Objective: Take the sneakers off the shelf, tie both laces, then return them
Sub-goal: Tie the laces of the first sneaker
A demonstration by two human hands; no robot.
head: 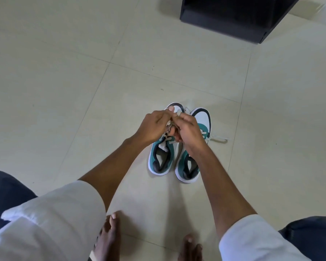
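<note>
Two teal, white and black sneakers stand side by side on the tiled floor, toes pointing away from me. The left sneaker (161,159) has its white lace (168,127) pulled up between my hands. My left hand (155,126) and my right hand (189,129) meet above its tongue, both pinching that lace. The right sneaker (189,166) sits partly under my right wrist. Its lace (218,138) lies in loose loops on the floor to the right; I cannot tell whether it is tied.
A dark piece of furniture (231,17), possibly the shelf, stands at the top right. My bare feet (109,238) are at the bottom of the view, my knees at both lower corners. Pale floor tiles (64,72) stretch to the left and beyond the sneakers.
</note>
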